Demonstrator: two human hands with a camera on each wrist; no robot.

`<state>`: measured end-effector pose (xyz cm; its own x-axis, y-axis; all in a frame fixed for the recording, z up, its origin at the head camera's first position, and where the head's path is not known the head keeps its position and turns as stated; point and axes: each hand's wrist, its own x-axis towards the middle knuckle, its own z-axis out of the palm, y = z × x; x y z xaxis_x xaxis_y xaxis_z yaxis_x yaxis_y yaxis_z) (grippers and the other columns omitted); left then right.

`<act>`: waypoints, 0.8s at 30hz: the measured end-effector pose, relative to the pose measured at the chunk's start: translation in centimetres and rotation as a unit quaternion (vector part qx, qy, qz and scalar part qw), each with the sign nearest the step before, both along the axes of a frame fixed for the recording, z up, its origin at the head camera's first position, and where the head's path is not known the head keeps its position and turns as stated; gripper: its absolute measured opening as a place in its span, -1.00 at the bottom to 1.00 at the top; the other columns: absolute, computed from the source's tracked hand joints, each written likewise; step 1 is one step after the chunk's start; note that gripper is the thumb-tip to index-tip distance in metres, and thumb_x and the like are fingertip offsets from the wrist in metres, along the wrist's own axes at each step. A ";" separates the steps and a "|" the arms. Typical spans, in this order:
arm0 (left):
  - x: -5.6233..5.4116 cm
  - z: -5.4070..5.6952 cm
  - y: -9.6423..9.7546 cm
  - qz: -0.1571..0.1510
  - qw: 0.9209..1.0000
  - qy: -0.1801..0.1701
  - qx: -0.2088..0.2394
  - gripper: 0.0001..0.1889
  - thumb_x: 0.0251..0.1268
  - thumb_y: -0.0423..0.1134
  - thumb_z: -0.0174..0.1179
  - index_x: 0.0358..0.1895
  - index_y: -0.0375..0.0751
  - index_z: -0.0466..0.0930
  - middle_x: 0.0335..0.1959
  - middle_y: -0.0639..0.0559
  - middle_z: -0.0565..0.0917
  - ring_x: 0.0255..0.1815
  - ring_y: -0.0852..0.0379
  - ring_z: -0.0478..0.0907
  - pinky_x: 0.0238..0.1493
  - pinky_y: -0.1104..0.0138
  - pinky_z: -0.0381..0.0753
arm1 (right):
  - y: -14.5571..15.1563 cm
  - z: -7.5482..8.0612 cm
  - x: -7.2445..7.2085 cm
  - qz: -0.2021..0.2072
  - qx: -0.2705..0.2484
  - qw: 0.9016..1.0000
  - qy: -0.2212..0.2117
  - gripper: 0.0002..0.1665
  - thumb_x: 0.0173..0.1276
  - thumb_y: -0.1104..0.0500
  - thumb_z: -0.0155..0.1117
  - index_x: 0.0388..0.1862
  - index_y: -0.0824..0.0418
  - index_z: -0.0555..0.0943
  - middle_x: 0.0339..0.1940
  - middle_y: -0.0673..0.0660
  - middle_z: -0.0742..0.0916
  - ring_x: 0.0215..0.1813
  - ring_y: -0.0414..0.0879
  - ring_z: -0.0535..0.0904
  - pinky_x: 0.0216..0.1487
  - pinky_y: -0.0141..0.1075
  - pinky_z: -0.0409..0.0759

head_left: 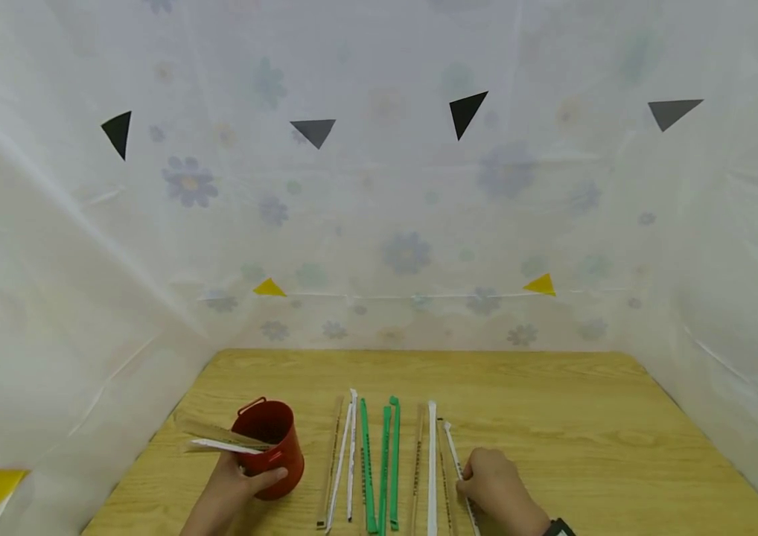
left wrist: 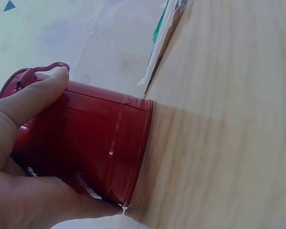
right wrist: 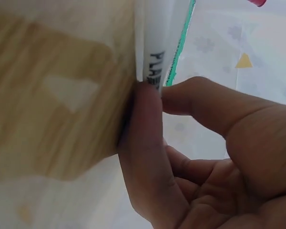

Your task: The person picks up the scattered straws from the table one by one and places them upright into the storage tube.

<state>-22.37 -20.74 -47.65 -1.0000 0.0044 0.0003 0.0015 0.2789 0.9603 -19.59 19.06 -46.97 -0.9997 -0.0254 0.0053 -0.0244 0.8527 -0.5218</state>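
My left hand [head_left: 234,482] grips a small red metal bucket [head_left: 290,463] by its side, thumb across the front. In the left wrist view the bucket [left wrist: 90,138] has its base right at the tabletop. A brown paper-wrapped straw [head_left: 213,429] and a white one [head_left: 218,445] stick out over its left rim. At the right end of a row of wrapped straws, my right hand [head_left: 498,484] pinches a white wrapped straw [head_left: 454,450] between thumb and forefinger. Dark printed letters show on that straw [right wrist: 156,38] in the right wrist view.
Between the hands lie several more wrapped straws, including green ones [head_left: 386,461], brown ones [head_left: 418,461] and a wide white one [head_left: 432,469], roughly parallel on the wooden table [head_left: 587,417]. Flower-patterned white sheeting [head_left: 379,193] encloses the table's back and sides.
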 end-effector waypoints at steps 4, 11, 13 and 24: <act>0.1 0.1 0.0 0.000 1.000 -0.003 0.003 -0.03 0.09 -0.37 0.53 0.52 -0.31 0.11 0.43 -0.32 0.37 0.42 -0.26 0.34 0.23 0.25 0.45 | 0.2 -0.1 0.0 -0.003 -0.009 1.000 0.000 -0.69 0.06 0.31 0.45 -0.74 0.17 0.52 -0.74 -0.04 0.47 -0.65 -0.18 0.33 -0.58 -0.38 0.30; 0.2 0.4 0.1 -0.004 1.000 -0.009 0.018 -0.03 0.08 -0.34 0.55 0.52 -0.25 0.12 0.44 -0.29 0.36 0.44 -0.27 0.31 0.35 -0.01 0.37 | 0.4 0.3 -0.2 -0.008 -0.049 0.999 0.001 -0.72 0.02 0.35 0.37 -0.74 0.16 0.49 -0.78 -0.07 0.38 -0.67 -0.21 0.24 -0.59 -0.39 0.23; 0.1 0.4 0.1 -0.006 1.000 -0.006 0.014 -0.04 0.08 -0.34 0.54 0.51 -0.25 0.12 0.44 -0.28 0.37 0.44 -0.27 0.31 0.35 -0.01 0.37 | 0.4 0.8 -0.1 -0.013 -0.069 0.997 0.007 -0.77 0.03 0.37 0.34 -0.70 0.19 0.52 -0.79 -0.06 0.42 -0.70 -0.22 0.29 -0.61 -0.39 0.27; 0.0 0.1 0.1 -0.007 1.000 -0.005 0.014 -0.03 0.11 -0.39 0.51 0.53 -0.28 0.08 0.45 -0.31 0.34 0.44 -0.27 0.30 0.36 -0.04 0.36 | 0.7 3.5 0.0 -0.047 -0.116 0.992 0.029 -0.84 0.18 0.33 0.34 -0.25 0.36 0.62 -0.41 0.06 0.69 -0.51 -0.16 0.64 -0.49 -0.30 0.62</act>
<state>-22.39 -20.68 -47.56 -0.9998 0.0185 -0.0093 -0.0043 0.2512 0.9679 -19.63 19.71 -43.43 -0.9953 0.0770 0.0581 0.0138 0.7103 -0.7037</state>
